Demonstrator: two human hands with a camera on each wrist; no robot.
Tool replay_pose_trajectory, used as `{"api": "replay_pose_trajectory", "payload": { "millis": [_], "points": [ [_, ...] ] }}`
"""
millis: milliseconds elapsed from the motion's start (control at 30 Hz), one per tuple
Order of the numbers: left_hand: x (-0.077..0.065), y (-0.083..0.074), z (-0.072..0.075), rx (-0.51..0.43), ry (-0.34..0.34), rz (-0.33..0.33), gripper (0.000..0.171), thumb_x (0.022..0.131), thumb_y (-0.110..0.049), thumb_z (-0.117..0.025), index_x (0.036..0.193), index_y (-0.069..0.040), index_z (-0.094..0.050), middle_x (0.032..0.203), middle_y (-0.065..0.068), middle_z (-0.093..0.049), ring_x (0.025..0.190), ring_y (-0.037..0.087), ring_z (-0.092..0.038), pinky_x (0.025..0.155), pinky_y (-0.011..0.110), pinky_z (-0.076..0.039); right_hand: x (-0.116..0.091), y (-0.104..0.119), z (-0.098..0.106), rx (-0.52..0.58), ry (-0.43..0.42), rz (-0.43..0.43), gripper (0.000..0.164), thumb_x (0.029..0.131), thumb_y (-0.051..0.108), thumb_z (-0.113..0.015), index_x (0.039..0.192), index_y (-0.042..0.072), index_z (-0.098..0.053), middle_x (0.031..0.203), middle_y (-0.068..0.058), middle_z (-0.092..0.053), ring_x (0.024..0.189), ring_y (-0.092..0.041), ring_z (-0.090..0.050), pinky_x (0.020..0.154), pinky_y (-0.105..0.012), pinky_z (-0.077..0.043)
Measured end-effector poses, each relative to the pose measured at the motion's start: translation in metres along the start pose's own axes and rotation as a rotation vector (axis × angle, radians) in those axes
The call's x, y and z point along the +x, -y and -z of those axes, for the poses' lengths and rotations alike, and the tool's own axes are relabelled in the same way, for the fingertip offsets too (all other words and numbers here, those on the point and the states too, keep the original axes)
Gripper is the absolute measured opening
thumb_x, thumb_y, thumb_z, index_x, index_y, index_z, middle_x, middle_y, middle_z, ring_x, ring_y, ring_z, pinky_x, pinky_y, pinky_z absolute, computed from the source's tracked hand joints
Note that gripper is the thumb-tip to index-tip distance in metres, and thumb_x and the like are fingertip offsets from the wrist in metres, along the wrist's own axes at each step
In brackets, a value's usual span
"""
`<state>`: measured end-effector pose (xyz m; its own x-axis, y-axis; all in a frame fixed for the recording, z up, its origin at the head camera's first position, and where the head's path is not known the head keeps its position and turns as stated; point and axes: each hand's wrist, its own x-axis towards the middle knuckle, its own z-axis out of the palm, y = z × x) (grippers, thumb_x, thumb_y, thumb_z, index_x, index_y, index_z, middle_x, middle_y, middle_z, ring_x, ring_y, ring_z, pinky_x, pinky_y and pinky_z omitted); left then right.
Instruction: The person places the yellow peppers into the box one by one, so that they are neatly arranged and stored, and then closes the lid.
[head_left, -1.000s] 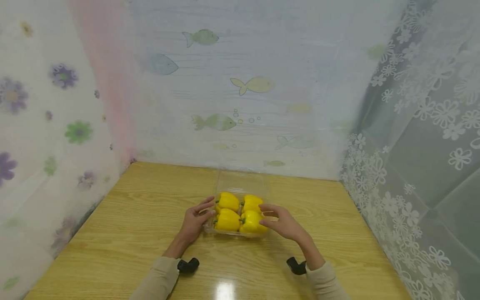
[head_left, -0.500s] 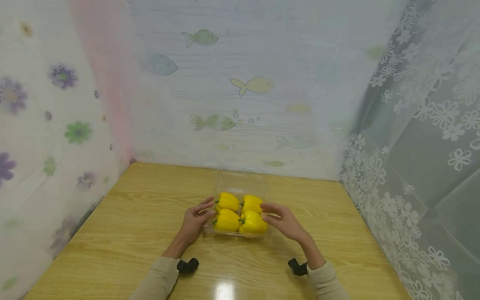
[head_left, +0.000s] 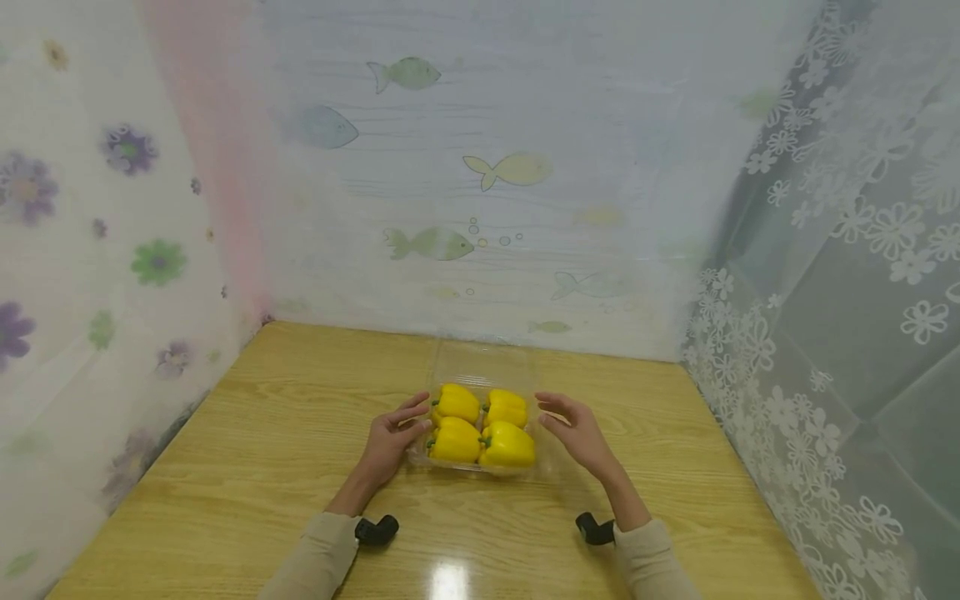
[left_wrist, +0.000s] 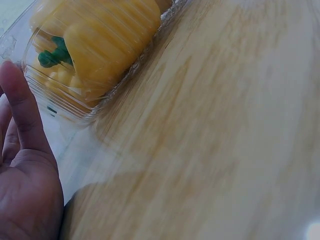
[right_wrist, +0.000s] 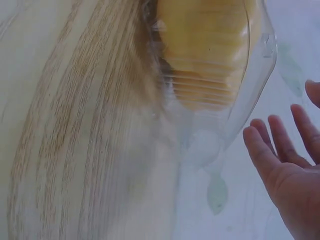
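Note:
Several yellow bell peppers (head_left: 507,446) with green stems sit in a clear plastic clamshell container (head_left: 453,467). Its hinged lid (head_left: 483,364) stands raised at the back. My left hand (head_left: 386,446) is at the container's left side, fingers loosely extended; in the left wrist view a fingertip of that hand (left_wrist: 31,165) lies right at the rim. On the other side, my right hand (head_left: 583,435) is held a little apart from the container. The right wrist view shows this hand (right_wrist: 295,175) with spread fingers and nothing in them, beside the ribbed plastic wall (right_wrist: 205,85).
The container stands on a wood-grain table (head_left: 300,400). Behind it hangs a pale curtain with fish drawings (head_left: 480,167). Flowered sheets close off the left (head_left: 90,333) and right (head_left: 847,333) sides. A black device (head_left: 377,531) is strapped at each wrist.
My right hand has drawn away from the front right pepper, moving right and slightly back, with its fingers spreading. The left hand, peppers and container have stayed in place.

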<state>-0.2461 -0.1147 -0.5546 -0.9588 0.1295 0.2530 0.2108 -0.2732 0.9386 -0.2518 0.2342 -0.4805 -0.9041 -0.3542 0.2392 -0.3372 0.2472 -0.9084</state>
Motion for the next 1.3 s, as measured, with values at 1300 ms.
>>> {"api": "replay_pose_trajectory", "payload": {
  "millis": [1300],
  "points": [
    [-0.001,-0.002,0.0,-0.026,0.017,-0.001,0.044,0.096,0.0,-0.068,0.131,0.021,-0.054,0.159,0.025,-0.038,0.072,0.005,-0.061,0.051,0.016,-0.047,0.048,-0.046,0.013,0.161,0.09,-0.32,0.063,0.112,0.024,-0.041,0.159,-0.008,-0.015,0.159,-0.034,-0.027,0.145,-0.047,-0.033,0.117,-0.055,-0.033]
  ]
}}
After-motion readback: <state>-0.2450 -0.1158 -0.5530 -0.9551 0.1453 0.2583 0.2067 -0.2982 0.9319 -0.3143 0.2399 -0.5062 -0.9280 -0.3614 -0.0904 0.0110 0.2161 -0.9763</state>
